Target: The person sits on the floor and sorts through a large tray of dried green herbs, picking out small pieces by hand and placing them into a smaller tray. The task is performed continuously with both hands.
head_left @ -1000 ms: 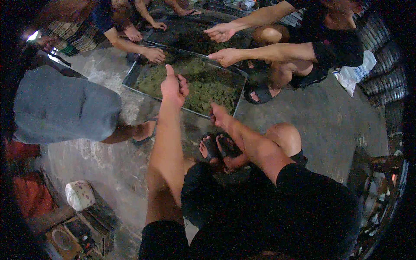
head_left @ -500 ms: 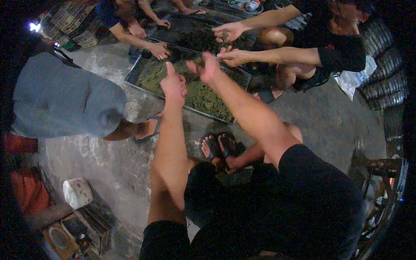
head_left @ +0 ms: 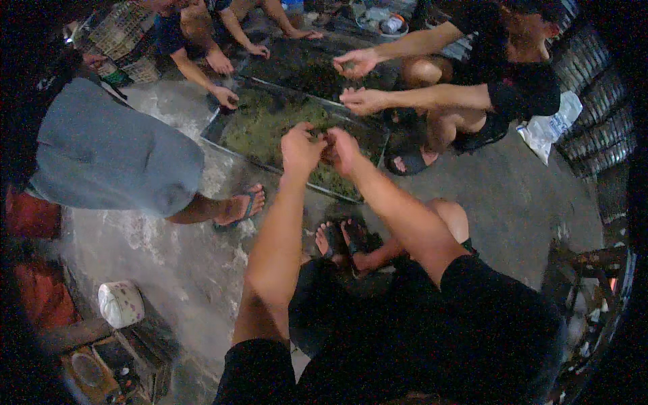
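Over a shallow metal-edged tray (head_left: 236, 153) of loose greenish-brown material (head_left: 253, 128), my two hands meet close together. My left hand (head_left: 302, 150) has its fingers curled inward toward the other hand. Next to it, my right hand (head_left: 344, 150) is closed too, its fingertips nearly touching the left ones. Whatever lies between the fingers is dark, small and blurred; I cannot make it out.
A second tray of darker material (head_left: 297, 64) adjoins the far side. Co-workers' hands (head_left: 364, 100) reach over from the right and far left. A person's sandalled foot (head_left: 246, 206) stands at left. A white bag (head_left: 553, 125), baskets (head_left: 121, 30) and a white patterned container (head_left: 121, 304) surround the floor.
My hands have come back toward me and together; before, they were apart, farther over the tray, the left with a finger stretched out. A co-worker's hand at far left has drawn away leftward.
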The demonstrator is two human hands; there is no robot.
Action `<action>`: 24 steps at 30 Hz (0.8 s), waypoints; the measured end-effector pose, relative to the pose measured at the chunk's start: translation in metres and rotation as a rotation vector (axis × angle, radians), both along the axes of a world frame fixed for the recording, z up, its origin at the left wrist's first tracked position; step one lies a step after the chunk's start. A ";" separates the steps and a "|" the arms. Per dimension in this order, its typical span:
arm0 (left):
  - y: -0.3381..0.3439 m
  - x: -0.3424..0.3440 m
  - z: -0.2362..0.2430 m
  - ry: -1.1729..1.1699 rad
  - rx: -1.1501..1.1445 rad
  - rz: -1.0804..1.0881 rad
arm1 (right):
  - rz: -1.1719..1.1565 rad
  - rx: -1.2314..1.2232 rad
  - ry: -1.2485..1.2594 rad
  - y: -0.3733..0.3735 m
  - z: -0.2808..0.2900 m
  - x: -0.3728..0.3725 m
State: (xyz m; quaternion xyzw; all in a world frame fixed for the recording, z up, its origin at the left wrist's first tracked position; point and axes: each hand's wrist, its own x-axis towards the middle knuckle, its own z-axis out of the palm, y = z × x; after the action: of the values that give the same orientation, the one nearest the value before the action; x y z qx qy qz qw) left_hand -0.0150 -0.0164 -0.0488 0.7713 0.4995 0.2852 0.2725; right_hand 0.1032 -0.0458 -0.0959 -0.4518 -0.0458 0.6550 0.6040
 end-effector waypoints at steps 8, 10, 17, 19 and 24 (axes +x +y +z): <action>-0.008 0.021 0.016 -0.234 -0.093 -0.138 | -0.001 -0.007 0.076 -0.029 0.007 0.028; -0.004 0.025 0.025 -0.176 -0.092 -0.091 | 0.005 -0.156 -0.170 -0.046 -0.005 0.036; 0.025 -0.007 -0.019 -0.184 -0.129 -0.032 | -0.013 -0.295 -0.373 -0.053 -0.013 0.016; 0.019 0.009 -0.005 -0.266 -0.118 -0.080 | -0.055 0.067 -0.223 -0.045 -0.041 0.029; 0.030 0.001 -0.020 -0.314 -0.310 -0.058 | -0.039 -0.158 0.010 -0.058 -0.077 0.042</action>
State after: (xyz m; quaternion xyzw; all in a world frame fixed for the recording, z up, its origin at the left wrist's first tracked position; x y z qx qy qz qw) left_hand -0.0141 0.0139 -0.0689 0.6801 0.4665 0.3138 0.4705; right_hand 0.1453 -0.1034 -0.1733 -0.4957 0.0179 0.6469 0.5793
